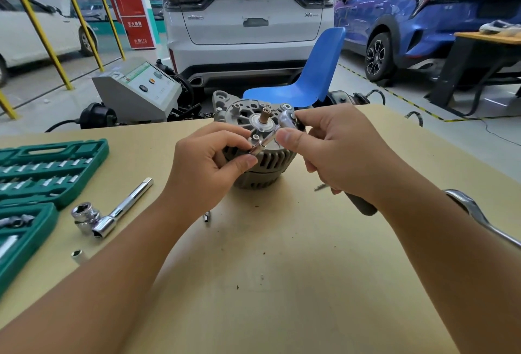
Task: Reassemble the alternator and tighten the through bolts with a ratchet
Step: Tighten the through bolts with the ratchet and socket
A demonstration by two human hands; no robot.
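Note:
The grey alternator (248, 117) stands on the table (282, 255) with its shaft end up, just beyond both hands. My right hand (335, 150) grips a ratchet (286, 119); its chrome head sits above the alternator and its grey handle end (362, 205) sticks out below my palm. My left hand (208, 159) pinches a chrome extension with a socket (260, 146) that runs up to the ratchet head. The lower front of the alternator is hidden behind my fingers.
A green socket case (42, 167) lies open at the left. Beside it lie a chrome sliding T-bar with a large socket (107, 212), a loose socket (77, 256) and a small bit (207, 217). A chrome wrench (479, 215) lies at the right. A blue chair (315, 71) stands behind the table.

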